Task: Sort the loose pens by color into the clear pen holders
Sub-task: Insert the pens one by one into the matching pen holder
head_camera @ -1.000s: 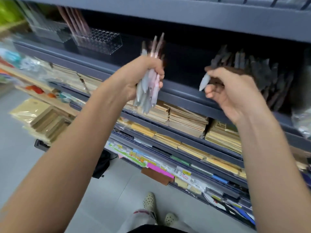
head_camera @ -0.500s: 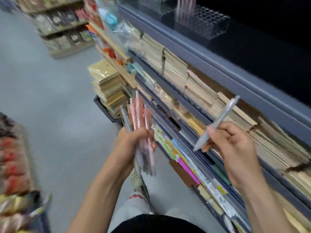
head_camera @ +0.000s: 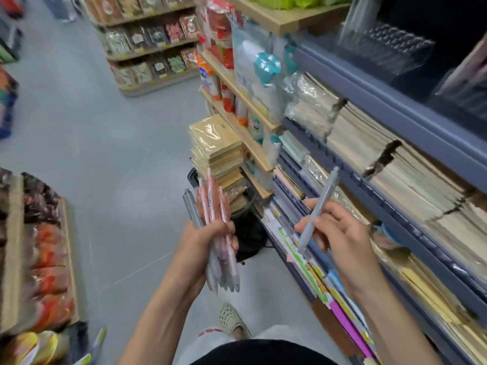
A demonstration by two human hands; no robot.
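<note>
Your right fingers [head_camera: 300,227] are curling around a single pale grey-blue plastic pen [head_camera: 325,193], pinching it partway down the barrel, so the right hand [head_camera: 345,233] is closing on that one pen only. The pen is tilting, with its clicker end pointing up and to the right toward the shelving and its tip pointing down past your fingertips.

Your left fingers [head_camera: 228,227] are wrapping tightly around a bundle of salmon-pink plastic pens [head_camera: 210,201]. A grey pen [head_camera: 190,206] is lying along the bundle's left side. The left hand [head_camera: 200,248] is gripping the bundle near its middle, so the upper ends are fanning out above the fist and the lower ends are sticking out below it. The two hands are staying apart, with neither pen touching the other hand's load.

To the right, a clear plastic pen holder with rows of round holes [head_camera: 390,51] is sitting on the top blue-grey metal shelf [head_camera: 369,93], close to its front edge and well above both hands. A second clear holder [head_camera: 463,85] is standing farther right along that front edge, too blurred for you to read its contents. Stacks of cream-edged notebooks [head_camera: 369,154] are filling the tier beneath.
</note>
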